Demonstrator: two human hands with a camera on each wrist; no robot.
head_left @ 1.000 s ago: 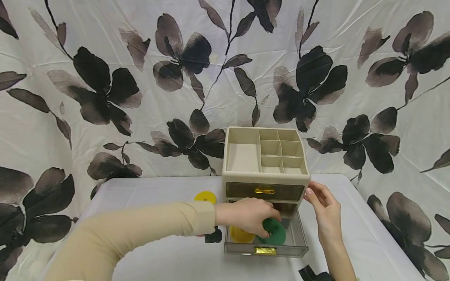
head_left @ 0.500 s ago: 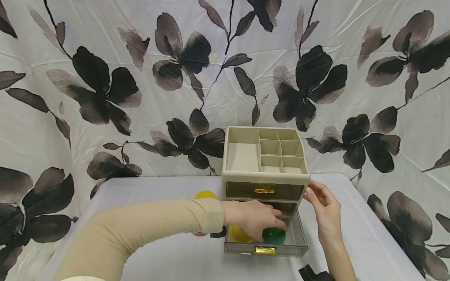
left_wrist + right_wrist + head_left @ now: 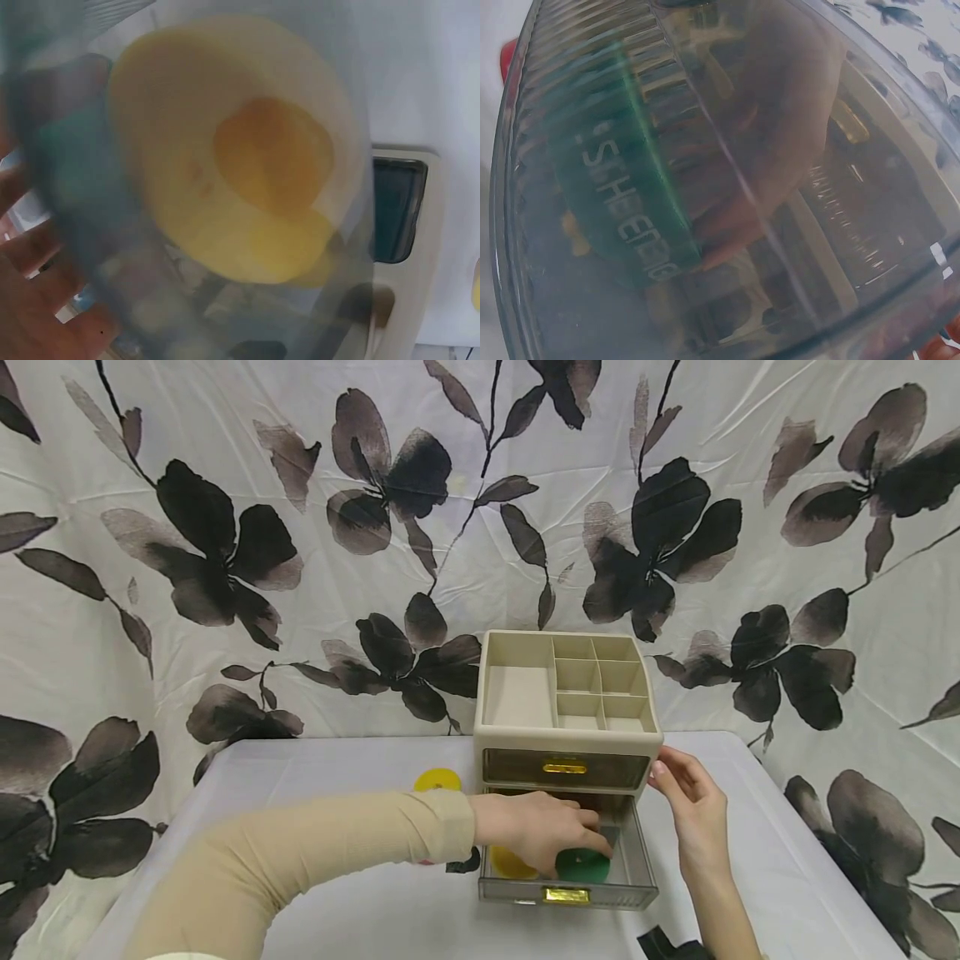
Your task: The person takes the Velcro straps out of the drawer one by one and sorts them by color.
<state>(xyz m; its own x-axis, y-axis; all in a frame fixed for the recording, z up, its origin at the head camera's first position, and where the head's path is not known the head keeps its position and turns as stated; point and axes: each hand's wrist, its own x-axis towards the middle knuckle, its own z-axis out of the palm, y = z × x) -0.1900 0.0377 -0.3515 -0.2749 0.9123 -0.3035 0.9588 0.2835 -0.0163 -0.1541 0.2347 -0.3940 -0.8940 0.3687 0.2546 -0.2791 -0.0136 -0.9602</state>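
Note:
A cream organizer (image 3: pixel 525 741) stands on the table, its lower see-through drawer (image 3: pixel 510 890) pulled out. My left hand (image 3: pixel 534 825) reaches into that drawer and holds a green round disc (image 3: pixel 583 867) between thumb and fingers. Lettering runs along the rim of the green disc (image 3: pixel 615 157) in the right wrist view, seen through the drawer wall. Beside it in the drawer lies a yellow round disc (image 3: pixel 512 862), partly hidden by my left hand; the left wrist view shows it through the clear plastic. My right hand (image 3: pixel 697 802) touches the organizer's right side with bent fingers.
Left of the organizer, another yellow disc (image 3: pixel 437 779) lies on the white table (image 3: pixel 360 918), partly behind my left sleeve. The upper drawer (image 3: pixel 517 767) is closed. A floral cloth (image 3: pixel 525 585) hangs right behind.
My left hand has shifted slightly right and its fingers now cover more of the green disc's top. The disc stays in the drawer. My right hand keeps its place.

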